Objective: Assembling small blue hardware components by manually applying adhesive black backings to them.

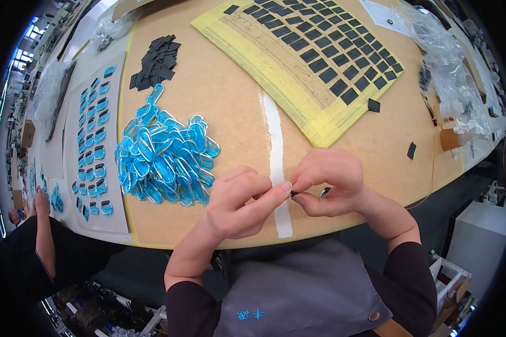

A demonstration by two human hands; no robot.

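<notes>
Near the table's front edge my left hand (243, 201) and my right hand (333, 178) meet fingertip to fingertip. Both are closed in a pinch on a small black piece (293, 194), mostly covered by the fingers. A small dark and light item (325, 192) shows partly beside my right fingers; I cannot tell what it is. Left of my hands lies a heap of blue, clear-looking oval pieces (166, 154) with pale rims. Beneath my hands a torn white paper strip (276, 149) runs along the brown tabletop (236, 118).
Black rectangular patches (154, 63) are piled behind the heap. More sit in rows on a yellow-edged board (320, 126). A grey sheet (111, 223) at left carries rows of blue-and-black pieces (98, 153). Plastic bags (441, 62) lie far right. Another person's arm (44, 238) is at left.
</notes>
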